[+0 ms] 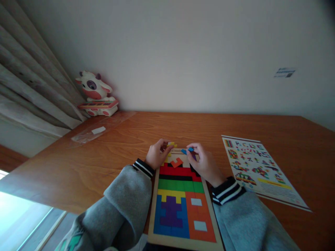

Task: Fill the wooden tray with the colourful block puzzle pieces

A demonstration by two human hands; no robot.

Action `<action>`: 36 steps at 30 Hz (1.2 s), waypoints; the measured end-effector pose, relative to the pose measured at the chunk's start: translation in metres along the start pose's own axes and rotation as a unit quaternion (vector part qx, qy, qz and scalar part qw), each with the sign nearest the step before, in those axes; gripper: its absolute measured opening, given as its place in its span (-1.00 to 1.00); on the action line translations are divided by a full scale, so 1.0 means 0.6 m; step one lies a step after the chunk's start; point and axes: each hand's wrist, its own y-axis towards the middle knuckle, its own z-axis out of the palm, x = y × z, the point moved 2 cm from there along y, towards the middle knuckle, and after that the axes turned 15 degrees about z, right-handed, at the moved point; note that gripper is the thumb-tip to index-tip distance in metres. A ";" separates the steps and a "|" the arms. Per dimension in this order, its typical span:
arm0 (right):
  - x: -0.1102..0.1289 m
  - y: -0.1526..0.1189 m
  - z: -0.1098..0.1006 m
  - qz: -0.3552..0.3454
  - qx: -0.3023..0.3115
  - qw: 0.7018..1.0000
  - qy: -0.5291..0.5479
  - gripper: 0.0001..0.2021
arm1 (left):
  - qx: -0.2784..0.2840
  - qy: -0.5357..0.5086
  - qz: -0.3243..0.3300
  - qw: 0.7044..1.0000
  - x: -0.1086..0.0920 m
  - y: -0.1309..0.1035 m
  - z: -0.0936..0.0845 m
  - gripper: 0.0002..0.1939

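Flat wooden block-puzzle tray (153, 209) mostly filled; far end open.
Left hand (156, 155) fingers pinch a small yellow block (171, 144); right hand (204, 161) fingers pinch a small blue block (187, 150) (loose orange piece (177, 162) between them).

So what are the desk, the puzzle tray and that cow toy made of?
Desk: wood or wood-look veneer, grain visible, slight sheen.
Puzzle tray: pale unpainted wood, by its frame.
Cow toy: probably moulded plastic, smooth and glossy; too far to be sure.

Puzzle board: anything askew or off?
One orange piece lies tilted and loose in the unfilled top of the puzzle board, not seated like the flush rows below. Left hand holds a yellow piece, right hand a blue piece.
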 end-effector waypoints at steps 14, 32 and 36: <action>0.014 -0.012 0.022 -0.150 0.114 0.977 -0.102 -0.64 | 0.014 0.008 0.007 1.000 -0.002 -0.001 -0.001 -0.72; 0.002 -0.008 0.027 -0.129 0.120 0.981 -0.081 -0.59 | 0.004 -0.003 -0.012 1.000 0.001 0.001 -0.002 -0.68; 0.006 -0.008 0.026 -0.134 0.103 0.982 -0.088 -0.74 | 0.007 -0.011 -0.011 1.000 0.004 0.000 0.000 -0.67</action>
